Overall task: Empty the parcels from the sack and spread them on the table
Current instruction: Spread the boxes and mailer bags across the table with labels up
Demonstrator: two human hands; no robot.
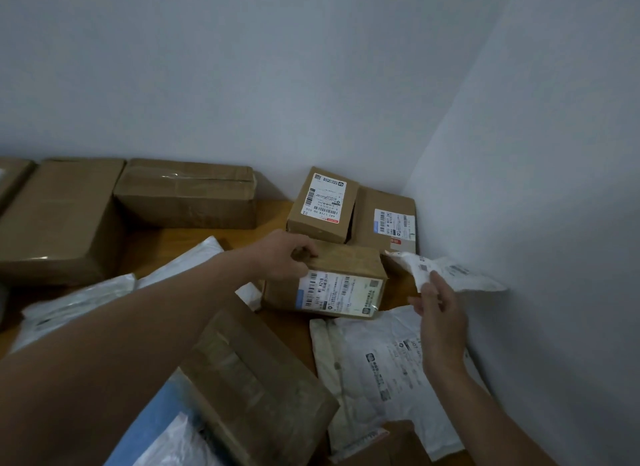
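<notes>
My left hand (289, 256) grips the top left corner of a small labelled cardboard box (332, 282) standing on the wooden table (194, 238). My right hand (438, 309) pinches a small white plastic mailer (450, 269) held up near the right wall. Two more labelled boxes (323, 205) (386, 219) stand in the corner behind. A flat white mailer (377, 368) lies on the table under my right wrist. A taped brown box (249, 379) lies tilted in front of me. No sack can be clearly made out.
Large brown cartons (59, 219) (187, 191) line the back wall at left. White mailers (79, 302) lie at the left, and a blue and white bag (162, 431) at the bottom. Walls close in behind and on the right.
</notes>
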